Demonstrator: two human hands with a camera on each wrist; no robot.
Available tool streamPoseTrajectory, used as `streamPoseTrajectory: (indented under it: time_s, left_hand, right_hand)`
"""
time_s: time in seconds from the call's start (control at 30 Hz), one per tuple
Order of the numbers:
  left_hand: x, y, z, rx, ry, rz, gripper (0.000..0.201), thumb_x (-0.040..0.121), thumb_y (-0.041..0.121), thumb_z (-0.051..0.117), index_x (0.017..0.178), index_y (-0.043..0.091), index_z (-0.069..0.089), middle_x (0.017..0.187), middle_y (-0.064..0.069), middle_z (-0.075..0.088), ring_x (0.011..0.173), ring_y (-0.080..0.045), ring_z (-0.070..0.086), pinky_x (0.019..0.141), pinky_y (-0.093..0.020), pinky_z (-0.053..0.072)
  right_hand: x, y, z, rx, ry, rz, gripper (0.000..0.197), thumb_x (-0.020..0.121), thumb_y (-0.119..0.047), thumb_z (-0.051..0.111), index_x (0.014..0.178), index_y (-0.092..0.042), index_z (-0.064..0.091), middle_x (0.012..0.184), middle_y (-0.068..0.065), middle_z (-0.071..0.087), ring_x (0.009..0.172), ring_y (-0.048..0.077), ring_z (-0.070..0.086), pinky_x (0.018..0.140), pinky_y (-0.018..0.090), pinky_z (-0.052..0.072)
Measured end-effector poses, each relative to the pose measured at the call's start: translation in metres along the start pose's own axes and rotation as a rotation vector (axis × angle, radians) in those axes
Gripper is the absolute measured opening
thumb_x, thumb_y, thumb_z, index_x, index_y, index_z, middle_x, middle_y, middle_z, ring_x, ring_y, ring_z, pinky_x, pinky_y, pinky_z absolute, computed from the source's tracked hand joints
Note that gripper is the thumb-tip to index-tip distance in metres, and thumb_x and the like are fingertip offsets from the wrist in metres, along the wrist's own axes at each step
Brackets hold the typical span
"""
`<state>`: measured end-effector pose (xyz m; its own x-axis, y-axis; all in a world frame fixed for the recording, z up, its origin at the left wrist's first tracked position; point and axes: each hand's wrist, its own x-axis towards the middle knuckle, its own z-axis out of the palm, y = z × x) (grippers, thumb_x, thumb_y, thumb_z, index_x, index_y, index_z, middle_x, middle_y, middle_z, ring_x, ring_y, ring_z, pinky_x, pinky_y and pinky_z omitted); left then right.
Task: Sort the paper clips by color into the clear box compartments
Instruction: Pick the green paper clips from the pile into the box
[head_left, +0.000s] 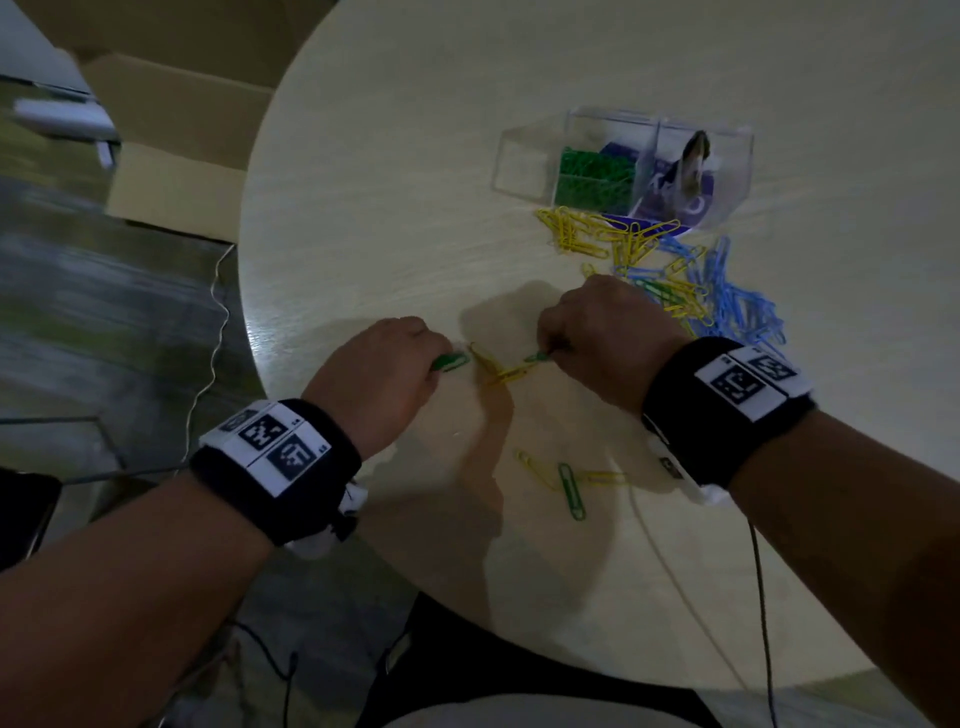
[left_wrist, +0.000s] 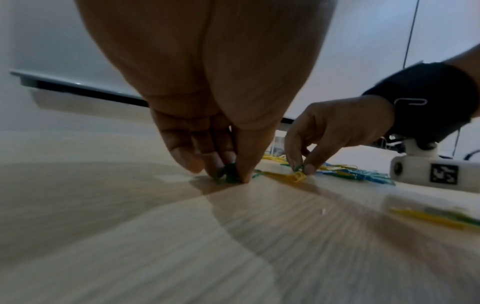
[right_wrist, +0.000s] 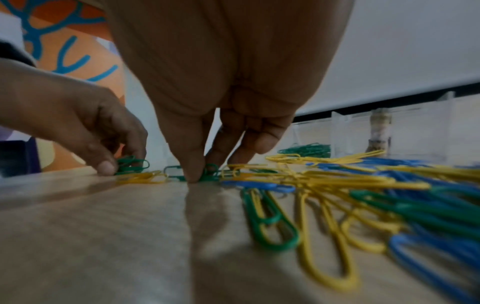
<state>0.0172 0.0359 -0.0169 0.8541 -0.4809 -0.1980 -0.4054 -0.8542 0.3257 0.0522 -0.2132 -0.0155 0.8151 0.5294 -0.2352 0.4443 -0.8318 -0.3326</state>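
On the pale wood-grain counter (head_left: 395, 218), the left hand (head_left: 384, 374) is curled down, thumb and fingers pinching a small bunch of green paper clips (head_left: 451, 361); their long axis runs roughly left to right, the rounded end poking out toward the other hand. Between the hands lie a few yellow clips (head_left: 501, 370), angled diagonally. The right hand (head_left: 597, 338) is likewise curled, pinching another green clip (head_left: 537, 356) at the counter surface, lying across toward the left. Nearer the person, a lone green clip (head_left: 571, 491) points toward and away from them, crossing yellow ones. Farther right sprawls a mixed yellow, blue and green pile (head_left: 691, 286). Behind it stands the clear box (head_left: 519, 161), one compartment holding green clips.
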Motion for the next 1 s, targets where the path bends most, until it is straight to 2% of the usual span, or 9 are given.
streamPoseTrajectory:
  time_s: [0.1,0.23,0.4,0.5,0.57,0.7,0.83,0.93,1.0]
  left_hand:
    - [-0.002,0.002,0.001,0.028,-0.032,-0.015,0.014,0.083,0.013,0.064,0.097,0.010,0.067,0.091,-0.007,0.057,0.081,-0.028,0.057,0.067,-0.038,0.048]
    - [-0.012,0.006,0.002,0.087,-0.011,0.003,0.008,0.083,0.009,0.062,0.091,0.008,0.064,0.086,-0.009,0.058,0.079,-0.031,0.057,0.064,-0.041,0.049]
    - [-0.021,0.065,0.003,0.033,0.014,0.313,0.016,0.088,0.015,0.058,0.103,0.016,0.064,0.093,-0.004,0.060,0.087,-0.025,0.057,0.066,-0.039,0.050]
    - [-0.016,0.107,0.019,0.046,-0.059,0.494,0.015,0.092,0.020,0.053,0.101,0.019,0.064,0.094,-0.002,0.061,0.087,-0.023,0.056,0.064,-0.038,0.051]
    - [-0.012,0.114,0.033,0.077,-0.112,0.530,0.015,0.094,0.020,0.049,0.098,0.021,0.063,0.096,0.000,0.060,0.088,-0.022,0.055,0.066,-0.038,0.051]
    - [-0.013,0.096,0.045,0.053,-0.126,0.476,0.021,0.089,0.017,0.048,0.100,0.021,0.066,0.095,0.001,0.060,0.083,-0.022,0.056,0.063,-0.035,0.052]
    - [-0.006,0.075,0.040,-0.010,-0.062,0.291,0.011,0.085,0.016,0.060,0.092,0.020,0.067,0.085,0.001,0.058,0.079,-0.022,0.058,0.063,-0.033,0.051]
    - [0.005,0.069,0.035,-0.010,-0.026,0.215,0.019,0.087,0.024,0.048,0.081,0.017,0.064,0.081,-0.001,0.058,0.073,-0.023,0.059,0.060,-0.032,0.050]
    - [0.008,0.070,0.030,-0.023,0.003,0.225,0.016,0.089,0.023,0.051,0.084,0.016,0.065,0.083,-0.001,0.058,0.076,-0.023,0.058,0.063,-0.035,0.050]
  right_hand:
    - [-0.016,0.001,0.004,0.063,0.023,0.098,0.020,0.071,-0.017,0.060,0.089,-0.021,0.066,0.085,0.009,0.069,0.086,0.037,0.058,0.072,0.039,0.045]
    - [-0.048,0.001,0.006,0.140,0.061,0.095,0.018,0.072,-0.021,0.055,0.086,-0.019,0.068,0.081,0.009,0.064,0.082,0.034,0.061,0.073,0.038,0.047]
    - [-0.090,0.024,-0.001,0.414,0.332,0.367,0.021,0.074,-0.009,0.070,0.091,-0.021,0.071,0.085,0.002,0.066,0.079,0.022,0.064,0.074,0.035,0.051]
    - [-0.097,0.028,0.004,0.365,0.232,0.329,0.032,0.074,-0.010,0.070,0.102,-0.025,0.072,0.087,0.002,0.065,0.079,0.024,0.064,0.073,0.033,0.050]
    - [-0.097,0.029,0.007,0.301,0.143,0.257,0.035,0.076,-0.013,0.066,0.108,-0.027,0.070,0.087,0.005,0.063,0.081,0.029,0.063,0.070,0.037,0.051]
    - [-0.103,0.034,0.008,0.186,0.122,0.261,0.037,0.076,-0.014,0.063,0.110,-0.028,0.069,0.085,0.008,0.060,0.080,0.034,0.063,0.067,0.035,0.049]
    - [-0.122,0.043,0.004,0.207,0.120,0.362,0.038,0.072,-0.011,0.070,0.105,-0.031,0.071,0.083,0.006,0.060,0.077,0.032,0.064,0.064,0.035,0.049]
    - [-0.134,0.049,-0.005,0.251,0.047,0.409,0.035,0.073,-0.013,0.070,0.102,-0.033,0.071,0.084,0.002,0.061,0.079,0.030,0.064,0.068,0.038,0.051]
    - [-0.131,0.050,-0.012,0.296,0.116,0.434,0.030,0.075,-0.013,0.069,0.100,-0.029,0.071,0.086,0.003,0.066,0.080,0.030,0.065,0.071,0.041,0.052]
